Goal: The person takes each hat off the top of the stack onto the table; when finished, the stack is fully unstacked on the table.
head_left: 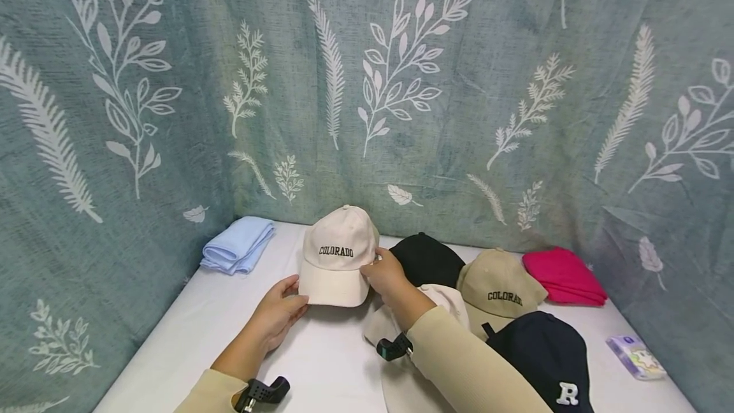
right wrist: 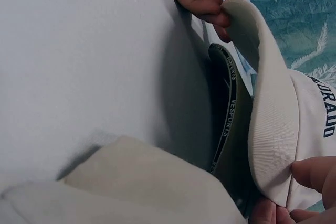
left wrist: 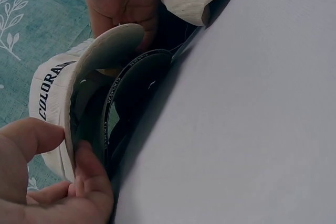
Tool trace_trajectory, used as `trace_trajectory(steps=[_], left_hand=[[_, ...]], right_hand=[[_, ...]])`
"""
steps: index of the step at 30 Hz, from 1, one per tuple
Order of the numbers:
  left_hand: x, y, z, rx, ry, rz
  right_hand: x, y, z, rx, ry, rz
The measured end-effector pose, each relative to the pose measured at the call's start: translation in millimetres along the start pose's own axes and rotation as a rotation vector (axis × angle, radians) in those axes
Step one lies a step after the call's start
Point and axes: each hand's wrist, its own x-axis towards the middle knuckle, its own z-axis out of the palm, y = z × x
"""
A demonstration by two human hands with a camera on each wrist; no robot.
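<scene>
A cream baseball cap [head_left: 339, 241] lettered COLORADO is held at the back of the table, its brim facing me. My left hand [head_left: 278, 311] pinches one side of the brim, thumb on top and fingers beneath. On the opposite side, my right hand [head_left: 388, 276] pinches the cap where brim meets crown. Beneath the lifted brim, both wrist views show a dark cap edge [right wrist: 227, 111] with a VESPORTS band; most of that lower cap is hidden. Below my right forearm lies another pale cap [head_left: 450, 298], partly covered by the arm.
To the right are a black cap [head_left: 427, 261], a tan COLORADO cap [head_left: 499, 276] and a navy cap [head_left: 541, 352] with an R. Folded blue cloth [head_left: 237, 246] lies back left, folded pink cloth [head_left: 564, 276] back right. A small pack [head_left: 636, 357] sits near the right edge. Curtains enclose the white table.
</scene>
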Motion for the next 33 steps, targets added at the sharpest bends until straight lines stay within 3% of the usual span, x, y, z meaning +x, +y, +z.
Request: trace_trajectory(steps=[12, 18, 24, 33], left_hand=[[-7.9, 12.8, -2.4, 0.051, 0.052, -0.017], [-13.4, 18.3, -1.7, 0.104, 0.056, 0.013], [-16.8, 19.6, -5.0, 0.175, 0.069, 0.059], [-23.5, 18.3, -14.5, 0.241, 0.071, 0.075]], right_hand=[[-13.8, -7.2, -4.1, -0.049, -0.006, -0.059], [-21.9, -8.9, -8.3, -0.064, 0.009, -0.054], [-36.6, -11.4, -11.4, -0.110, -0.005, -0.134], [-62.9, -11.6, -9.4, -0.136, -0.006, -0.208]])
